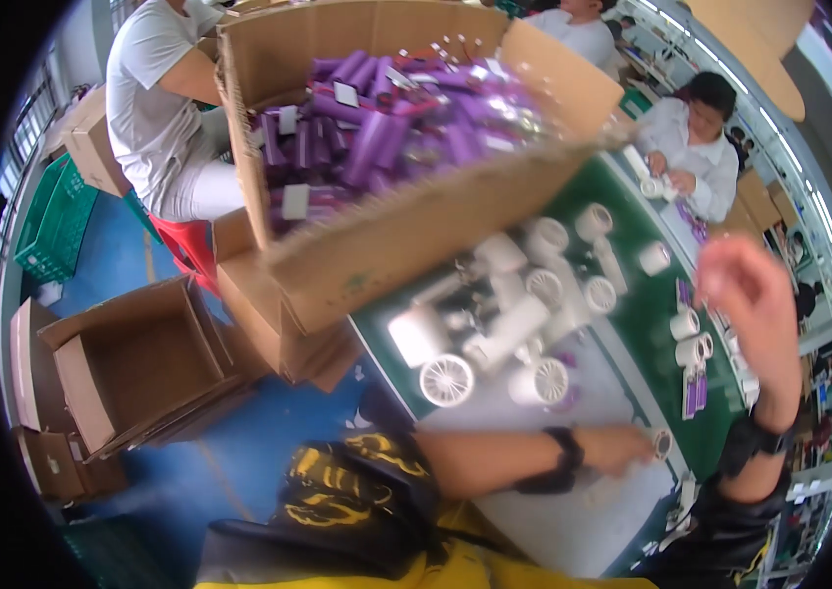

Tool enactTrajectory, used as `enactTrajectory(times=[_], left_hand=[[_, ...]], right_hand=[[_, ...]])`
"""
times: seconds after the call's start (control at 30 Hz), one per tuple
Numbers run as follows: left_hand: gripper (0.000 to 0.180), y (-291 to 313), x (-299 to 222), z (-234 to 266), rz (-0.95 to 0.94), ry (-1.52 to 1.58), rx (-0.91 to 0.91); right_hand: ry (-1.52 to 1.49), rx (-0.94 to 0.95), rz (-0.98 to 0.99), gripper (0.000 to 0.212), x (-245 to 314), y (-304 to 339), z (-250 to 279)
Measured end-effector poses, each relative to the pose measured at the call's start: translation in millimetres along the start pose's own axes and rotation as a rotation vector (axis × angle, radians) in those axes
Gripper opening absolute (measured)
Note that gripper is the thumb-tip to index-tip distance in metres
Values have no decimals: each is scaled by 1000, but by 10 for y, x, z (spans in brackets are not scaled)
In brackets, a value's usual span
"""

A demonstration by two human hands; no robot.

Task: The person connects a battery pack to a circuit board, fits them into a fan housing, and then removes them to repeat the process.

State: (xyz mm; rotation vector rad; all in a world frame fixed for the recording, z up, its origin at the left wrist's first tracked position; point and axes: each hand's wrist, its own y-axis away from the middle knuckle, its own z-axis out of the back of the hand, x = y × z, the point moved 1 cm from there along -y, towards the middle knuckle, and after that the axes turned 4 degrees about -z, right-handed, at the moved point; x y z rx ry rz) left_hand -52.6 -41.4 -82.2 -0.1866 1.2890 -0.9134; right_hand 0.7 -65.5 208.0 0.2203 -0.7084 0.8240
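My left hand [620, 450] is closed around a white plastic fan part [663, 445], whose round end shows beyond the fingers; the hand is slightly blurred. To the right, my right hand [752, 299] is raised over the table with its fingers loosely bent, and nothing shows in it. Beyond my left forearm lies a pile of white fan housings [514, 329], some with round slatted grilles [446, 380]. Beneath my raised hand, several white parts [685, 324] and purple battery packs [695, 391] stand in a row along the green table [622, 216].
A large cardboard box [406, 240] full of purple wired battery packs [372, 147] rises at the table's far left. Open cartons [141, 368] sit on the blue floor, with a green crate [58, 221] behind. One person [156, 108] sits left; another [696, 147] works across the table.
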Motion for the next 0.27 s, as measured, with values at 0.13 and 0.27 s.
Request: enactTrajectory(times=[0.13, 0.27], left_hand=[[36, -102, -22, -76, -108, -51, -27], [42, -159, 77, -152, 129, 30, 113]], right_hand=[[119, 64, 450, 59, 628, -1221, -83], [357, 349, 537, 89, 1221, -1950, -853]])
